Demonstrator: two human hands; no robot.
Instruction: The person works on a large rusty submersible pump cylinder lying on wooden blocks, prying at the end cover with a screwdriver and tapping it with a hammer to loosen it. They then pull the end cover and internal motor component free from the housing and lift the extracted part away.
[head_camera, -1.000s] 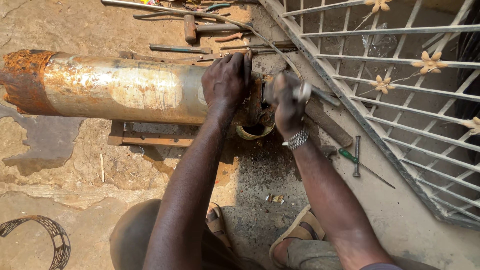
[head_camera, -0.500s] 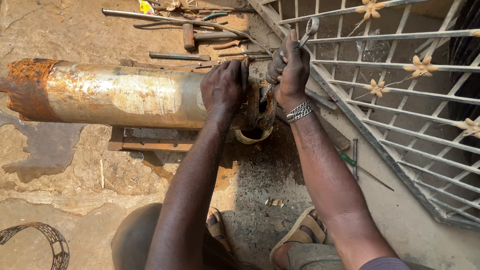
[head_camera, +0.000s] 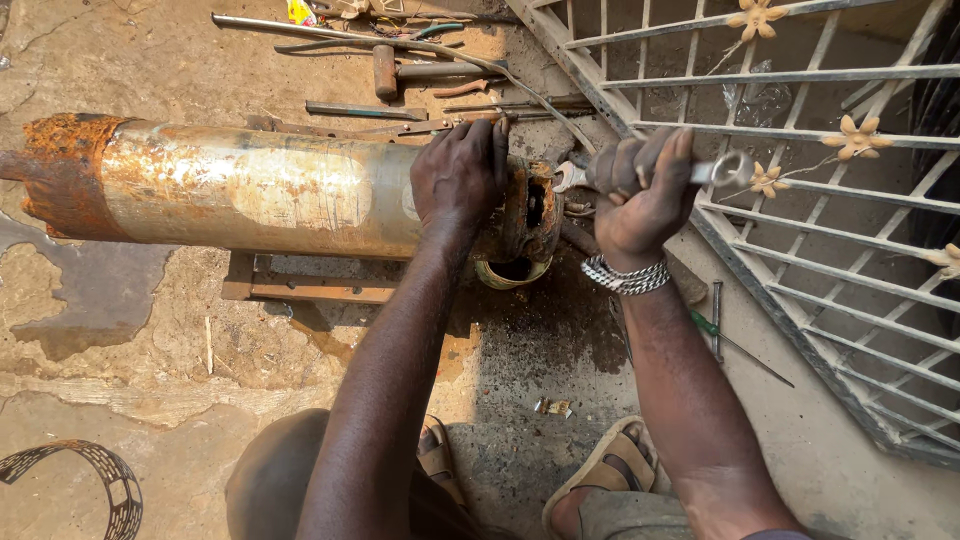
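A long rusty metal cylinder (head_camera: 240, 190) lies across the ground on a low wooden support (head_camera: 300, 285). My left hand (head_camera: 458, 175) presses down on top of it near its right end, by the rusted end flange (head_camera: 530, 210). My right hand (head_camera: 645, 185), with a metal bracelet on the wrist, is closed around a shiny spanner (head_camera: 725, 170). The spanner lies roughly level, its jaw end at the flange and its ring end pointing right. A small round container (head_camera: 512, 272) sits under the flange.
A hammer (head_camera: 420, 70), rods and flat tools lie on the ground beyond the cylinder. A white metal grille (head_camera: 800, 170) leans at the right. A green-handled screwdriver (head_camera: 735, 340) lies beside my right forearm. A perforated metal band (head_camera: 100, 470) curls at lower left. My sandalled feet are below.
My right hand has swung the spanner from upright down to the right, to roughly level. My left hand has stayed on the cylinder.
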